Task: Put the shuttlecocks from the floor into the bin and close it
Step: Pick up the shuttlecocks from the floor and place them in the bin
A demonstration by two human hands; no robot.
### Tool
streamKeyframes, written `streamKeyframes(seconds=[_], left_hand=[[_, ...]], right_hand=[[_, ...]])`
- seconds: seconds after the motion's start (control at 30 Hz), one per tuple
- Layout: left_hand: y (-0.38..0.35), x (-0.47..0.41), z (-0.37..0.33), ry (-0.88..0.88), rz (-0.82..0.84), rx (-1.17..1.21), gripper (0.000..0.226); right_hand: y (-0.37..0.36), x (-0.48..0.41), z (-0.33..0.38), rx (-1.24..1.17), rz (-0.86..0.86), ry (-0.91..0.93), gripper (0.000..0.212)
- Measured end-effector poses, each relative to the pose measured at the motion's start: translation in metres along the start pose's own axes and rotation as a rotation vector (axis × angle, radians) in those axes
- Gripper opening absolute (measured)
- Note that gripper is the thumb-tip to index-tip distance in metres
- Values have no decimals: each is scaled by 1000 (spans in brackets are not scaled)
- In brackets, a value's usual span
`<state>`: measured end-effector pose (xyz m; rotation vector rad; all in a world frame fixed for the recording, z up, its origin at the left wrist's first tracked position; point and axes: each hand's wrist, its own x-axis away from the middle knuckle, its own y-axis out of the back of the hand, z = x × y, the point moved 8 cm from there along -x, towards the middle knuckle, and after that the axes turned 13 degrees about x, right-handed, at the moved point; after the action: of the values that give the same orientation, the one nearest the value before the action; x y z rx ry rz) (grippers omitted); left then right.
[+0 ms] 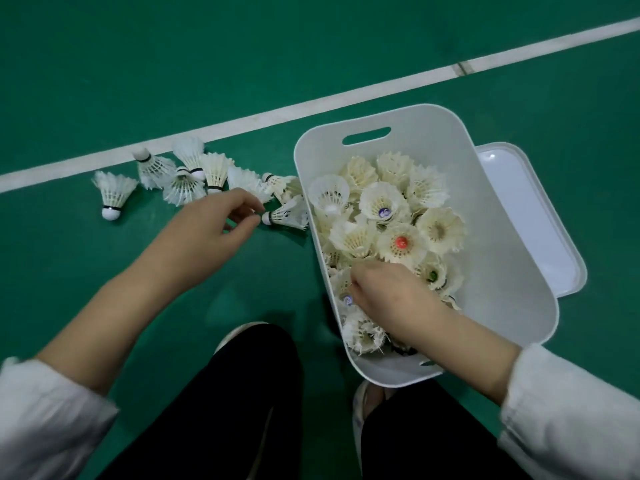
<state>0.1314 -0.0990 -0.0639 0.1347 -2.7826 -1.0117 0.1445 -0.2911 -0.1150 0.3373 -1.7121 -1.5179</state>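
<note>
A white bin [502, 271] is seen on the green floor [104, 64] at centre right of the frame, its long axis running from upper centre to lower right, with a handle slot [366, 136] at the upper end. It is filled with shuttlecocks [398, 244], most turned with the feather skirts opening upward toward the camera. Its lid [540, 216] is laid flat on the floor at the bin's right side, partly hidden by it.

More shuttlecocks are scattered in a cluster [187, 178] left of the bin, just below a white line [311, 105]. The nearest shuttlecock [287, 216] is laid on its side, its long axis roughly level, cork pointed left and feathers touching the bin wall. A lone shuttlecock [112, 195] at far left is pointed cork-down in the frame.

The left grip [221, 220] is held just beside that nearest cork, fingers half-curled, thumb and forefinger parted, nothing grasped. The right grip [388, 299] is lowered into the bin's near end, fingers curled down among the feathers; whether anything is grasped cannot be told.
</note>
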Motion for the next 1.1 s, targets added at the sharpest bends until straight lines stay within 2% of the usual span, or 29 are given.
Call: streamKeyframes(seconds=[0.07, 0.13, 0.27, 0.37, 0.43, 0.53, 0.6, 0.7, 0.73, 0.8, 0.87, 0.9, 0.97, 1.0, 1.1], left_hand=[[-5, 1, 11, 13, 38, -6, 16], [-7, 2, 23, 39, 48, -8, 17], [-6, 3, 48, 51, 52, -10, 16], [-4, 0, 60, 49, 43, -6, 15], [-5, -3, 65, 48, 53, -28, 16], [-9, -10, 71, 27, 84, -76, 18], [-12, -20, 75, 15, 82, -107, 20], [-13, -40, 81, 20, 38, -132, 28], [-14, -49, 81, 9, 13, -142, 32], [-17, -66, 80, -24, -31, -175, 38], [-24, -83, 82, -44, -54, -190, 39], [-28, -91, 85, -49, -49, -195, 39], [-37, -101, 95, -45, -20, -204, 41], [-39, -102, 100, -41, -10, -217, 41], [-42, -97, 113, -53, -11, -294, 35]], right_hand=[[-5, -9, 9, 138, 8, 69, 11], [-9, -14, 16, 237, 24, 125, 20], [-8, -11, 21, 289, 27, 142, 23], [18, -3, 13, 196, -25, 97, 21], [53, 1, 6, 139, -86, 61, 27], [109, -2, 16, -8, -164, 47, 22], [127, -16, 43, -75, -152, 118, 20], [100, -58, 91, -38, -14, 168, 29], [80, -74, 102, -45, 19, 109, 34], [48, -105, 111, -67, -84, -53, 40], [22, -126, 99, -181, -168, -313, 50], [7, -133, 87, -329, -146, -459, 52], [-26, -143, 74, -591, 32, -665, 69], [-36, -146, 67, -654, 61, -748, 74], [-53, -152, 54, -814, 40, -830, 62]])
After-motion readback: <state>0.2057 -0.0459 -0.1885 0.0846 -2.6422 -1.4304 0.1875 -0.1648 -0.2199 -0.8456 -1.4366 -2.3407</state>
